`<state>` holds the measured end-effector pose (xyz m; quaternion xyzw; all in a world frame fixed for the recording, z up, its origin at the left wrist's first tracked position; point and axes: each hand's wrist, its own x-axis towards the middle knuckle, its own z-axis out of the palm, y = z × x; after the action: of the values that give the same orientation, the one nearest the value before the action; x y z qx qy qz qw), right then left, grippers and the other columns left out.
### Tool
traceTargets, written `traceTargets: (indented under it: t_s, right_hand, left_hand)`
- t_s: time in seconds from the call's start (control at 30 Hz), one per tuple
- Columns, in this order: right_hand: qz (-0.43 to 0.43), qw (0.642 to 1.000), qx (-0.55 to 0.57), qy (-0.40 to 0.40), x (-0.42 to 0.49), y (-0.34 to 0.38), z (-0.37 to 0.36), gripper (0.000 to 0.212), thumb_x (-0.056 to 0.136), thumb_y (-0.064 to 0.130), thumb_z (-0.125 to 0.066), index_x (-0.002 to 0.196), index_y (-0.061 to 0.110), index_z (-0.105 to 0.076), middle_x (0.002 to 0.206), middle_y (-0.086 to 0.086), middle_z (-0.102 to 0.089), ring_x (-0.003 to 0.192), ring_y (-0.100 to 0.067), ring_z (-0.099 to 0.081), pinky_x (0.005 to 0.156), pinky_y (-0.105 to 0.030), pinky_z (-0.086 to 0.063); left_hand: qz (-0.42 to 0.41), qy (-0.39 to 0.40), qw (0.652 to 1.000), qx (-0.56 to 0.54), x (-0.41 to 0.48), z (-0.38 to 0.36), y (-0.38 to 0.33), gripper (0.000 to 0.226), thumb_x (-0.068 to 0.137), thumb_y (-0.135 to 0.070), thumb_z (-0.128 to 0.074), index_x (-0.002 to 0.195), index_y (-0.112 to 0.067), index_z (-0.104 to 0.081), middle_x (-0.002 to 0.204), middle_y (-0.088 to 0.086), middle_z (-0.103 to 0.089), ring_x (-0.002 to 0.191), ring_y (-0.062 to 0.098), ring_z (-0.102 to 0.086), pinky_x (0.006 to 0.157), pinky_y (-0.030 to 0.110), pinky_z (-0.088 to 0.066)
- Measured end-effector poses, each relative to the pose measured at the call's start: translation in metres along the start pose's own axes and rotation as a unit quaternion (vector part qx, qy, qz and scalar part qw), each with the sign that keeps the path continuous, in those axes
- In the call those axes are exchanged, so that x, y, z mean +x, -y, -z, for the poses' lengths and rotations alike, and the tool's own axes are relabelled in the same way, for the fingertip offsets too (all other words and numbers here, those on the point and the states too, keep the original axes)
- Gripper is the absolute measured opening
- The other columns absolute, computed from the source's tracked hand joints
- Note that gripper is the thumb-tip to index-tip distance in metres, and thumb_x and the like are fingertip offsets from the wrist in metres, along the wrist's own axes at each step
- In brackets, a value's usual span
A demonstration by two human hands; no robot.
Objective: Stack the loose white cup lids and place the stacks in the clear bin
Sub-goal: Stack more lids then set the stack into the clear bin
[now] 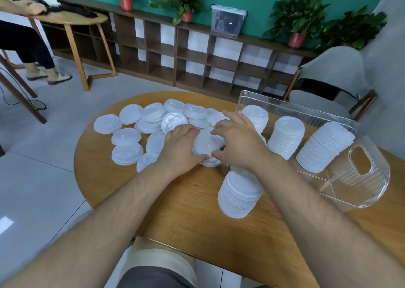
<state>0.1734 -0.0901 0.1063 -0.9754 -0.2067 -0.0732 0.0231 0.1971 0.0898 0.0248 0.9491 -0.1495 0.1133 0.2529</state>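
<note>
Round wooden worktop (175, 200), seen from above by the seated person.

Clear bin (359, 191) on the right side of the worktop, ribbed walls, an oval handle cut-out in the near end. Inside: three tall stacks of white lids (287, 138) in a row, all leaning. The farthest stack is the shortest.

Fourth stack (240, 191) outside the bin, standing on the worktop just beside its near left wall, under the right forearm.

Loose lids (131, 130) spread over the far left part of the worktop, many overlapping. Most lie dome-up; one (174, 120) shows its underside.

Left hand (179, 147) and right hand (238, 143) meet at the centre. Both grasp one small pile of lids (207, 146) between them, fingers and thumbs curled on its rim from opposite sides. The pile sits low over the loose lids; whether it touches them, cannot tell.

Lidded storage box (228, 20) on the wall shelf (197, 53) behind, contents dark and unclear.
</note>
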Motion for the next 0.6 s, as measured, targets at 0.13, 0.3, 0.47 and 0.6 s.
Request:
traceTargets:
  t_s: [0.13, 0.3, 0.47, 0.6]
  right_hand:
    - [0.005, 1.000, 0.011, -0.010, -0.001, 0.000, -0.002, 0.054, 0.086, 0.043, -0.071, 0.136, 0.024, -0.061, 0.142, 0.010, -0.055, 0.154, -0.012, -0.012, 0.122, -0.031, 0.011]
    - [0.008, 0.997, 0.070, -0.034, -0.011, -0.001, 0.006, 0.067, 0.087, 0.044, -0.072, 0.146, 0.023, -0.050, 0.151, 0.008, -0.048, 0.153, -0.012, -0.015, 0.122, -0.027, 0.009]
    - [0.010, 0.984, 0.156, -0.079, -0.044, -0.002, 0.016, 0.069, 0.090, 0.044, -0.072, 0.151, 0.026, -0.045, 0.153, 0.009, -0.045, 0.148, -0.010, -0.027, 0.122, -0.023, -0.007]
    - [-0.010, 0.964, 0.248, -0.093, -0.079, -0.002, 0.016, 0.057, 0.092, 0.044, -0.070, 0.145, 0.032, -0.053, 0.148, 0.018, -0.048, 0.139, -0.002, -0.040, 0.117, -0.033, -0.035]
  left_hand:
    - [-0.035, -0.010, 0.999, 0.040, -0.001, 0.002, -0.001, 0.078, 0.075, -0.056, -0.076, 0.137, -0.016, -0.055, 0.136, -0.001, -0.053, 0.131, 0.021, -0.042, 0.109, 0.030, -0.021]
    - [-0.031, -0.049, 0.998, 0.018, -0.010, 0.017, -0.008, 0.082, 0.067, -0.073, -0.052, 0.128, -0.020, -0.060, 0.123, -0.004, -0.058, 0.120, 0.020, -0.048, 0.100, 0.027, -0.023]
    - [-0.062, -0.090, 0.994, -0.014, -0.035, 0.047, -0.023, 0.075, 0.069, -0.068, -0.061, 0.130, -0.024, -0.059, 0.122, -0.008, -0.057, 0.116, 0.013, -0.047, 0.098, 0.023, -0.022]
    - [-0.090, -0.082, 0.992, -0.030, -0.056, 0.056, -0.045, 0.075, 0.071, -0.069, -0.058, 0.133, -0.026, -0.059, 0.125, -0.014, -0.056, 0.120, 0.008, -0.045, 0.101, 0.021, -0.021]
